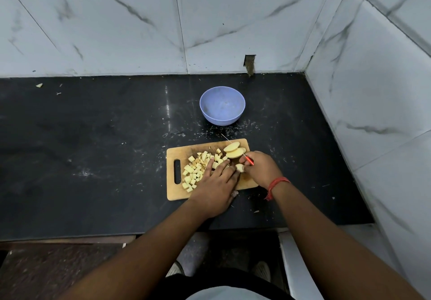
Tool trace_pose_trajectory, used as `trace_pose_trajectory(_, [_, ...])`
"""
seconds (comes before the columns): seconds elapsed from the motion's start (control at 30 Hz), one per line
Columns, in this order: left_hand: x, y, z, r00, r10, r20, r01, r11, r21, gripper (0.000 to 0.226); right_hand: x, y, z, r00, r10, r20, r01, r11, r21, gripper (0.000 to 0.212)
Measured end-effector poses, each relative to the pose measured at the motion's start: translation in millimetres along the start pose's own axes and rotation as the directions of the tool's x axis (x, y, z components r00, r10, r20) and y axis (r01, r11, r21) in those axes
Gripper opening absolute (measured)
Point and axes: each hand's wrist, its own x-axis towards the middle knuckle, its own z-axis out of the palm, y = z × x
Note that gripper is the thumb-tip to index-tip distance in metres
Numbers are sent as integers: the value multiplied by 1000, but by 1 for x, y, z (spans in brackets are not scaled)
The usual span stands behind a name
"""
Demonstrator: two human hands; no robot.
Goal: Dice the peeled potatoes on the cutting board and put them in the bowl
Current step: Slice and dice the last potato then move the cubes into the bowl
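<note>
A wooden cutting board (pixel 179 191) lies on the black counter. A pile of diced potato cubes (pixel 194 169) covers its left half. Sliced potato pieces (pixel 234 150) lie at its far right corner. My left hand (pixel 215 183) rests flat with straight fingers on the cubes. My right hand (pixel 261 168) grips a red-handled knife (pixel 250 161), whose thin blade points away over the slices. A small potato piece (pixel 240 167) sits between the two hands. The light blue bowl (pixel 222 105) stands beyond the board and holds nothing.
The black counter (pixel 93 148) stretches left, with small scraps (pixel 39 85) at its far left. Tiled walls close the back and right side. A white chair edge (pixel 296 269) shows below the counter's front edge.
</note>
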Motion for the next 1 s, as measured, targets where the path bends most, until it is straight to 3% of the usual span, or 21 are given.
trace_pose_trajectory(0.13, [2,-3,4,1000,22,-15,-21,998,61,63,-30,-8,-8,993,71,-99,-60,992,112,9])
trace_pose_trajectory(0.2, [3,-4,5,999,27,-22,-25,997,70,62,-58,-9,-6,987,158,-12,-154,977,145,11])
trace_pose_trajectory(0.3, [4,-4,4,1000,23,-16,-22,997,71,61,-89,-9,1,969,215,125,-215,976,-12,15])
trace_pose_trajectory(0.47, [5,-2,1,1000,11,5,-11,998,63,61,-86,-12,14,961,243,133,-210,953,-219,17])
trace_pose_trajectory(0.8, [5,3,-5,1000,-12,26,10,998,57,62,-82,-28,20,943,307,128,-273,934,-229,29])
trace_pose_trajectory(1.0, [5,4,-3,998,-18,63,13,997,75,63,-68,-34,33,870,459,180,-396,868,-298,41])
